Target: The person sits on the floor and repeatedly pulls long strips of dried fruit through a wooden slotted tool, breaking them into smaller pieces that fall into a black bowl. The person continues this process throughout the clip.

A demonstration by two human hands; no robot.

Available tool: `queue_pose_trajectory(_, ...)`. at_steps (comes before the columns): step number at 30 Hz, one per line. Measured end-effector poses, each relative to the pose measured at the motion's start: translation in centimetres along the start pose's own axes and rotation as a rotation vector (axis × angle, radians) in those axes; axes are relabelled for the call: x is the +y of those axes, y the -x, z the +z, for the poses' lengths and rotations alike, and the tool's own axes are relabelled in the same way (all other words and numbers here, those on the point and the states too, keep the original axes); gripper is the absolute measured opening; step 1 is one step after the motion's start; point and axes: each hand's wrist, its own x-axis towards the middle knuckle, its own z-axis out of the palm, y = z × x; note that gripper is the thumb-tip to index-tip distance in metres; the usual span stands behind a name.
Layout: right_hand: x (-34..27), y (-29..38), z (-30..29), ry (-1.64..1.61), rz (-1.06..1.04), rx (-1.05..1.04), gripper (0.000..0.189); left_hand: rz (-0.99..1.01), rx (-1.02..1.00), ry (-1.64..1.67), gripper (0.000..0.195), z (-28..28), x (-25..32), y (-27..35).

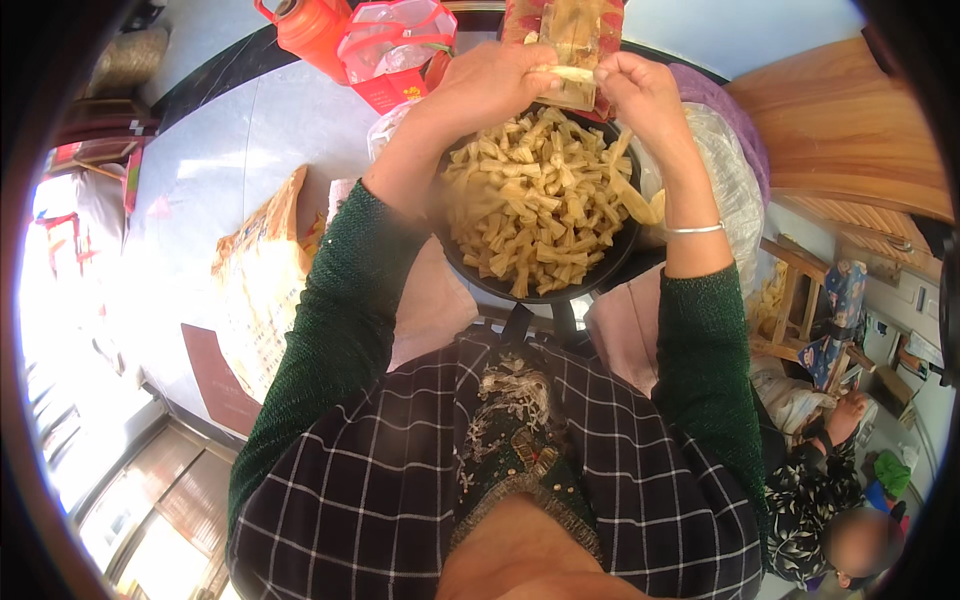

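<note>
My left hand (506,75) and my right hand (637,86) pinch the two ends of a pale yellow, flat strip (566,73), stretched level between them. The strip lies over a worn wooden block (570,34) on a red patterned cloth (517,19). Nearer my body, a round dark pan (472,277) holds a heap of small, knotted, tan pieces (540,195). A longer, loose strip (628,196) hangs at the pan's right side, below my right hand. The material of the strips cannot be told for certain.
Left of the pan are an orange jug (311,34), a red and clear bag (397,45) and a large printed sack (262,277). At the right are a clear plastic bag (720,157), a wooden cabinet (840,127) and a seated person (817,480).
</note>
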Motion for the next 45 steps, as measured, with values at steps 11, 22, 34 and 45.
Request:
queue_pose_trajectory(11,1.2,-2.9,0.4,0.600,0.031,0.025,0.024,-0.036,0.094,-0.283,0.027,1.9,-2.0,-1.5)
queue_pose_trajectory(22,-1.0,-0.8,-1.0,0.028,0.090,0.324,0.030,-0.184,-0.397,-0.336,0.023,5.3,3.0,1.1)
queue_pose_trajectory(34,-1.6,0.9,-2.0,-0.185,0.114,0.232,0.025,-0.081,-0.259,-0.053,0.024,7.8,2.6,1.6)
queue_pose_trajectory(45,-1.9,2.0,-2.3,-0.527,-0.017,-0.211,0.013,-0.045,-0.144,1.584,0.016,1.7,1.7,0.6)
